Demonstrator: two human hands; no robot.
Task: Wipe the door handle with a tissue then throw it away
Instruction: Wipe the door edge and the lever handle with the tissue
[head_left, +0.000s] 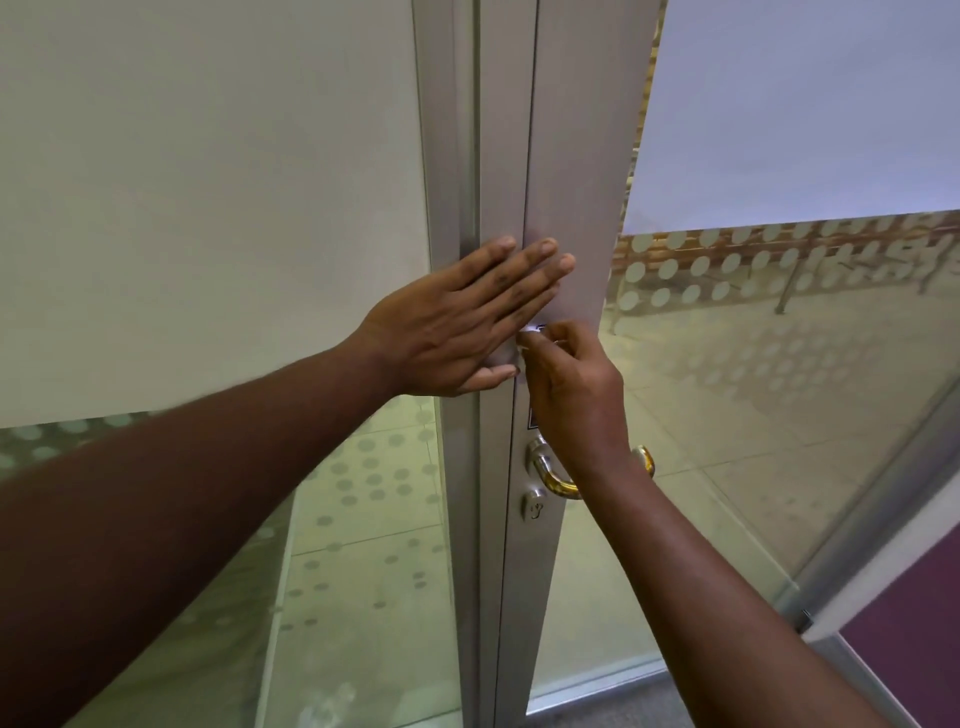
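A curved metal door handle (553, 480) sticks out of the grey aluminium door stile (571, 182), with a keyhole cylinder (535, 504) just under it. My right wrist hides the handle's middle. My left hand (457, 322) lies flat against the stile and frame above the handle, fingers spread. My right hand (571, 379) is just beside it, fingers pinched on a small white bit of tissue (531, 330) pressed against the stile, above the handle. Most of the tissue is hidden by the fingers.
A fixed frosted glass panel (208, 208) with dotted film fills the left. The door's glass (779, 364) on the right shows dotted film and a tiled floor beyond. A purple surface (914, 639) sits at the lower right.
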